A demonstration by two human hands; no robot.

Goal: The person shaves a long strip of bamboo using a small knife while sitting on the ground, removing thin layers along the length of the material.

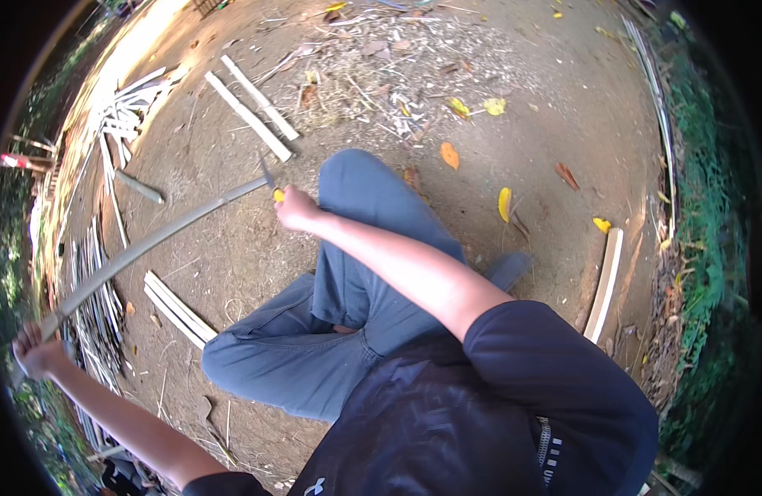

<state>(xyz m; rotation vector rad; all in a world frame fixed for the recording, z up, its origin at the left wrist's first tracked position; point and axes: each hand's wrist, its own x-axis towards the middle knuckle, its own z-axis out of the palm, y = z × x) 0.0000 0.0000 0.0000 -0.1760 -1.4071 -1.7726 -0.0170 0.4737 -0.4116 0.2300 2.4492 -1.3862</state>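
I sit cross-legged on bare dirt in blue trousers. My left hand (35, 351), far out at the lower left, grips one end of a long grey bamboo strip (149, 245). The strip runs up and right to my right hand (296, 207), which is closed on a yellow-handled knife (273, 188) whose dark blade meets the strip's far end just above my knee.
Split bamboo pieces lie around: two pale slats (253, 109) ahead, a pair (178, 310) by my left knee, a heap of thin strips (100, 298) at the left, one slat (606, 281) at the right. Dry leaves and shavings (397, 74) litter the dirt; greenery borders the right.
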